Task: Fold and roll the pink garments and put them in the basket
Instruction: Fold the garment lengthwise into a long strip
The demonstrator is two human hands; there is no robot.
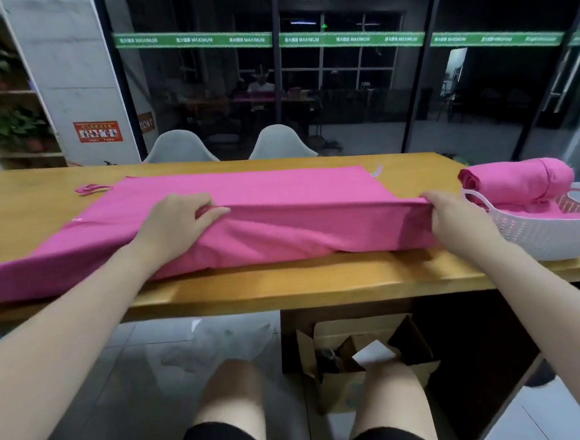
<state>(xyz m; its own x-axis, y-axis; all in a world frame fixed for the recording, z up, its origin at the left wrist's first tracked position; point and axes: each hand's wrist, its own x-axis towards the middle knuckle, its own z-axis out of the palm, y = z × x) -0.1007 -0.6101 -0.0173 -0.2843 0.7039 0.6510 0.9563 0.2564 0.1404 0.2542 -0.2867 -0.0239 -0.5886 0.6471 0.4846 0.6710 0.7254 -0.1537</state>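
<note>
Head camera shows the pink garment (pixel 252 195) spread flat along the wooden table (pixel 286 282), its near edge lifted by both hands: the left hand (pixel 175 224) and right hand (pixel 453 215) each pinch the fold. To fold well, carry both ends forward evenly, keeping the crease taut. Rolled garments (pixel 515 180) sit in the white basket (pixel 540 236), right.

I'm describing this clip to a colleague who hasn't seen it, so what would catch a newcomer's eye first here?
The bright pink garment spread along the wooden table dominates the view, with its near edge lifted by the left hand and the right hand, both gripping the fold. At the table's right end a white basket already holds a rolled pink garment on top of more pink cloth.
</note>
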